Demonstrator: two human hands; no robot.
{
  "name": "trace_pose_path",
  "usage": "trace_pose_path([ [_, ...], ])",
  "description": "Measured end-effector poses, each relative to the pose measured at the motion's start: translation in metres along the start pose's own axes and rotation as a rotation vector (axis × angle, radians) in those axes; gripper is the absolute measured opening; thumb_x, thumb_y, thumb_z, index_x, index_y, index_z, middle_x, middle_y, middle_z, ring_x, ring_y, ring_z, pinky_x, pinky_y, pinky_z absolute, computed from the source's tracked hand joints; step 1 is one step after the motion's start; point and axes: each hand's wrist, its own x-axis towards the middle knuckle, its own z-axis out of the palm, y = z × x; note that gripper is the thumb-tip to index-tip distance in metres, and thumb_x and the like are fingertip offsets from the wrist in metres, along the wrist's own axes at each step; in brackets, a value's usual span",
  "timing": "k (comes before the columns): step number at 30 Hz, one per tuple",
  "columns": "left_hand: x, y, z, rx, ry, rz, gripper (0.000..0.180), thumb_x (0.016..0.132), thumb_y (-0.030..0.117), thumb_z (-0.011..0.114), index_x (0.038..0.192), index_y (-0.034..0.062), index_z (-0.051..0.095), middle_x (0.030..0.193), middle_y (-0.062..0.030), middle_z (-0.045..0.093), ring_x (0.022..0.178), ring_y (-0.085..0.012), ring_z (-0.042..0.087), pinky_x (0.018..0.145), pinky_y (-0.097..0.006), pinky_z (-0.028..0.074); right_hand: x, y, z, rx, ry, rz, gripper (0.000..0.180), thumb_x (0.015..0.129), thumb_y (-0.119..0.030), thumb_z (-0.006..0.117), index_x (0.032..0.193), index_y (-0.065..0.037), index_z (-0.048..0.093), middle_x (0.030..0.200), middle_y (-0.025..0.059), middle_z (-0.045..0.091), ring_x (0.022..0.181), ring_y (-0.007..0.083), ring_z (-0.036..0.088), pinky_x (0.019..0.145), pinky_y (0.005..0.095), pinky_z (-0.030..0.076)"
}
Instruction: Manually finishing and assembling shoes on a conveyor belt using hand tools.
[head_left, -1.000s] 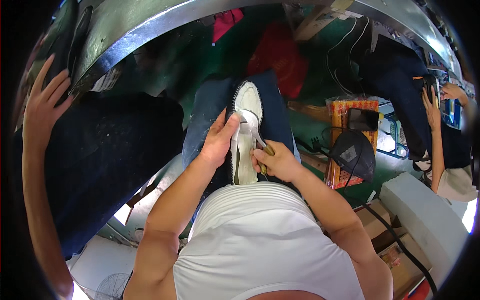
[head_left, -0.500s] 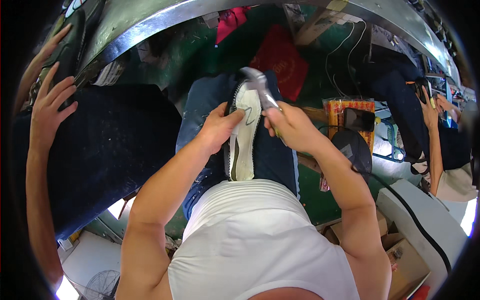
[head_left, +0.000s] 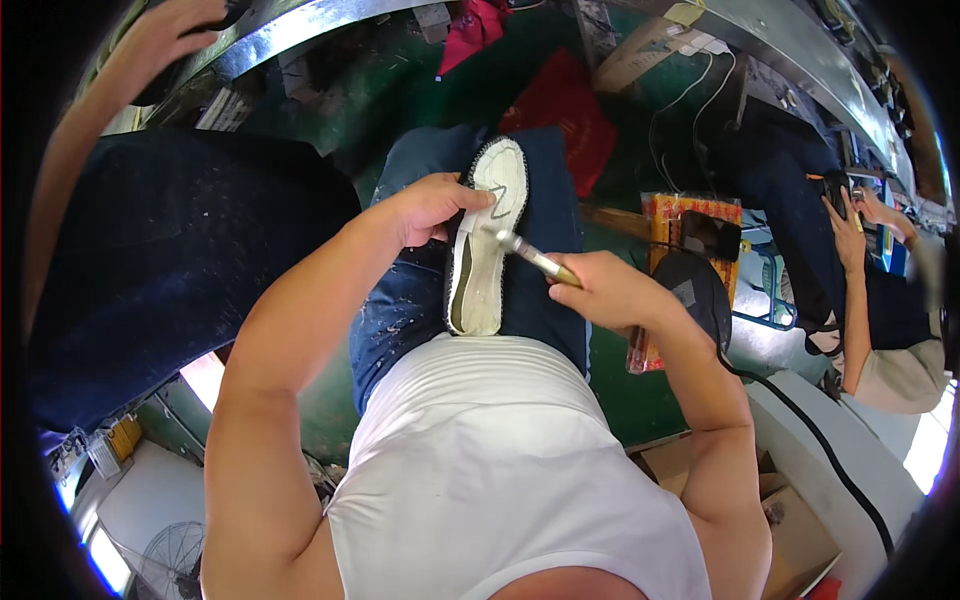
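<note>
Across my thighs lies an upturned shoe (head_left: 487, 285), its pale underside facing up, with a dark stitched-looking edge and a drawn line near the front. My left hand (head_left: 432, 207) grips the shoe from its left side, thumb pressed on the underside and the other fingers mostly hidden beneath. In my right hand (head_left: 607, 290) is a hammer (head_left: 538, 258), the fingers wrapped round its handle. The hammer's head is over the middle of the shoe, just below my left thumb; whether it touches the surface I cannot tell.
A metal-edged workbench (head_left: 310, 38) curves across the far side. To my right are a phone (head_left: 710, 235) on a red-and-yellow package, a black cable (head_left: 810, 420) and a cardboard box (head_left: 800, 540). Co-workers sit close at left and farther right, a co-worker's hand (head_left: 848, 235) on a dark object.
The hammer has come down from the shoe's far end to its middle, and my right hand moved nearer. My left hand stays on the shoe. The left co-worker's hand has shifted farther away.
</note>
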Motion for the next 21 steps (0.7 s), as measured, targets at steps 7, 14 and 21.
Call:
trace_pose_path([
  [7,-0.006,-0.002,0.011,0.06,-0.002,0.01,0.043,0.09,0.024,0.07,0.127,0.0072,0.055,0.117,-0.0063,0.066,0.104,-0.0186,0.065,0.088,-0.038,0.053,-0.008,-0.044,0.029,-0.819,0.258,-0.174,0.048,0.084,-0.006,0.06,0.126,0.014,0.051,0.102,0.0266,0.062,0.093,0.0374,0.064,0.083,0.0414,0.051],
  [14,-0.008,-0.016,0.01,0.07,0.023,0.036,0.05,0.089,0.027,0.07,0.131,0.0083,0.051,0.12,-0.0082,0.063,0.106,-0.0219,0.062,0.09,-0.042,0.05,0.014,-0.066,0.0,-0.541,-0.119,0.088,0.026,0.088,-0.019,0.061,0.101,0.004,0.064,0.092,0.0229,0.068,0.092,0.0369,0.066,0.079,0.0462,0.052],
  [21,-0.014,-0.037,0.002,-0.207,-0.234,0.288,0.051,0.092,0.022,0.068,0.136,0.007,0.048,0.126,-0.0072,0.059,0.114,-0.0186,0.057,0.1,-0.037,0.044,0.016,-0.007,0.066,0.105,0.224,0.081,0.031,0.089,-0.031,0.065,0.087,0.0,0.061,0.079,0.0224,0.065,0.082,0.0431,0.064,0.073,0.0488,0.048],
])
